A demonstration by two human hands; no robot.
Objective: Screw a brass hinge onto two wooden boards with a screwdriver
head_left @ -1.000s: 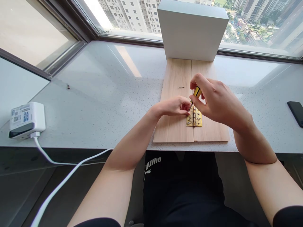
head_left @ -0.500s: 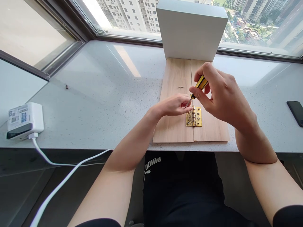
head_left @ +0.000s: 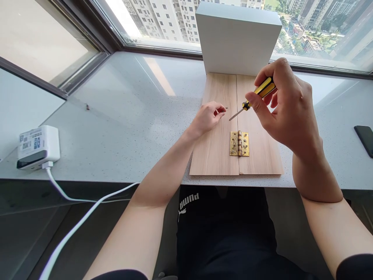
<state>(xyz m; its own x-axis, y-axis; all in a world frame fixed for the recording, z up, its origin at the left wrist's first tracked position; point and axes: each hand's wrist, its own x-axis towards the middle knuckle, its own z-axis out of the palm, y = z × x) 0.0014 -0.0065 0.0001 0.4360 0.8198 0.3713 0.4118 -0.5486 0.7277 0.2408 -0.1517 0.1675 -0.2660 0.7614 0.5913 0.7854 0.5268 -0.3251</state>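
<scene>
Two boards, the left board [head_left: 211, 155] and the right board [head_left: 262, 159], lie side by side on the tabletop [head_left: 131, 128], their near ends close to its near edge. The hinge [head_left: 239, 143] lies across their seam, toward those ends. At their far ends stands the box [head_left: 239, 44], before the window [head_left: 175, 19]. A small pin [head_left: 226, 108] lies on the left board, beyond the hinge. Well right of the boards is the phone [head_left: 365, 140]. The adapter [head_left: 38, 148] sits at the left, its cable [head_left: 70, 231] hanging past the near edge; a small scrap [head_left: 88, 107] lies beyond it, rightward.
</scene>
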